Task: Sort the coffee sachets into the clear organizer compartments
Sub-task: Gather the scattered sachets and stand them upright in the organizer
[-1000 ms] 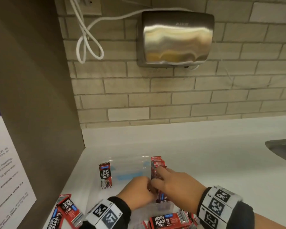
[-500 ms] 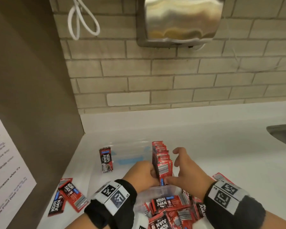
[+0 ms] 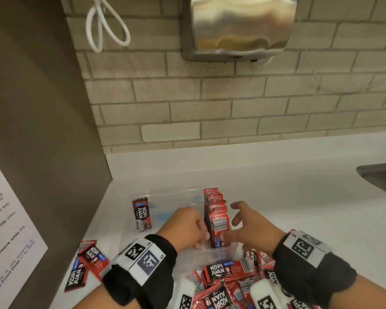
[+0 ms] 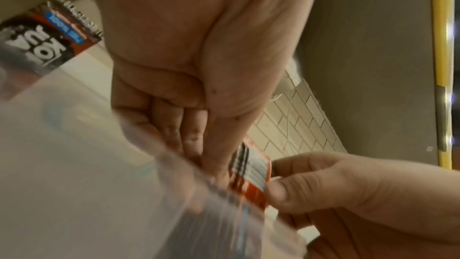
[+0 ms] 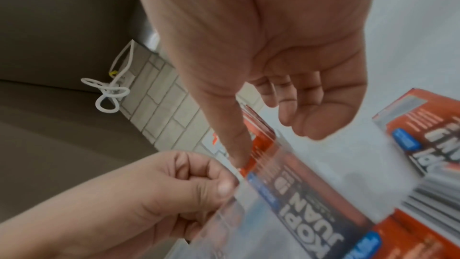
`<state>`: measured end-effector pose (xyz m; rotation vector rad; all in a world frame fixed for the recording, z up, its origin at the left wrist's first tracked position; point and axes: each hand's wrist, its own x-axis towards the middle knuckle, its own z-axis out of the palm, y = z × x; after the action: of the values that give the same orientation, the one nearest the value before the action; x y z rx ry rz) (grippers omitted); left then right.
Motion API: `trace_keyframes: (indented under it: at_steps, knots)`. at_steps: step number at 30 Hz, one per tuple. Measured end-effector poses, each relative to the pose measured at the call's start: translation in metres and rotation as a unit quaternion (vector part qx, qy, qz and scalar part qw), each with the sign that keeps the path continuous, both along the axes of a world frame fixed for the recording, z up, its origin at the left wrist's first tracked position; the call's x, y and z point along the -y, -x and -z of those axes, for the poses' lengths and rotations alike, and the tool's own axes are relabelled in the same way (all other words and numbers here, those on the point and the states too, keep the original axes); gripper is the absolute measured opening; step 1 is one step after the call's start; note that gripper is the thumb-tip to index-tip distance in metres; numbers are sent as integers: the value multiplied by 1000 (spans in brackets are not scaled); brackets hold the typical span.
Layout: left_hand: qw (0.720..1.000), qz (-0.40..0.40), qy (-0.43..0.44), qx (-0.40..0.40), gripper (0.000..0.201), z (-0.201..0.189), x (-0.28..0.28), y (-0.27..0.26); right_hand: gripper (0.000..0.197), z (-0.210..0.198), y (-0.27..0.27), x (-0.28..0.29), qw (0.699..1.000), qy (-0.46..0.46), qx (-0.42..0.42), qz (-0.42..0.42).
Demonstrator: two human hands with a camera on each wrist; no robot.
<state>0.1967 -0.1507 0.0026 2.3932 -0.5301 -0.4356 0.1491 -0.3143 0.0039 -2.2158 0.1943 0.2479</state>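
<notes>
Left hand (image 3: 184, 226), fingers curled, and right hand (image 3: 251, 228), thumb pressing with fingers loose, flank upright sachets (image 3: 216, 217) standing in the clear organizer (image 3: 221, 253).

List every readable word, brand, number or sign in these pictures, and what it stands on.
"KOPI JUAN": upright sachet at the organizer's left.
"KOPI JUAN": loose sachets in the near pile.
"KOPI JUAN": sachets lying on the counter at left.
Blue tab and small print on the sachets: too blurred.
Paper notice on the left: too blurred to read with confidence.
Wristband squares: coded patterns, not words.
</notes>
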Motion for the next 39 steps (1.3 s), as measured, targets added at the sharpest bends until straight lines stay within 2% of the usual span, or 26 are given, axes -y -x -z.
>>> trace_keyframes:
  at_steps: [3,6,10,12,13,15,17,19,21,23,24,27,31,33,36,39]
  knots:
    - [999,-23,26,21,10,-22,-14,2,84,-9,5,4,999,13,30,8]
    - [991,-81,99,39,14,-46,-47,13,79,-21,18,5,994,53,92,23]
    - [948,-238,200,73,12,-57,-116,36,54,-37,39,-10,971,40,234,38]
    - [923,-309,218,76,9,-50,-147,41,37,-44,48,-28,957,-4,289,10]
    - [919,-330,201,80,9,-44,-157,40,30,-46,52,-40,956,-28,291,-26]
    - [930,-339,113,83,7,-24,-172,33,20,-45,58,-69,957,-44,253,-132]
    - [945,-320,15,61,10,-4,-177,26,14,-37,62,-99,949,-15,188,-254]
    - [958,-277,-71,7,32,13,-173,19,21,-26,62,-123,924,47,141,-352]
    - [959,-216,-180,-35,53,26,-168,17,28,-18,60,-139,902,97,106,-406]
    - [942,-181,-281,-38,62,35,-165,22,31,-16,59,-149,889,123,92,-432]
    - [935,-180,-304,-38,63,38,-165,25,32,-16,59,-151,886,131,90,-436]
    - [933,-191,-304,-24,56,41,-169,37,33,-17,58,-149,887,130,90,-434]
    - [943,-203,-260,-34,31,31,-170,56,33,-16,60,-145,890,127,83,-431]
    - [940,-198,-278,-28,21,25,-166,63,33,-17,61,-144,890,122,81,-432]
    - [928,-183,-325,-20,26,20,-162,74,33,-19,62,-142,891,117,78,-433]
    - [933,-204,-292,-45,35,20,-166,83,34,-20,61,-141,892,121,75,-429]
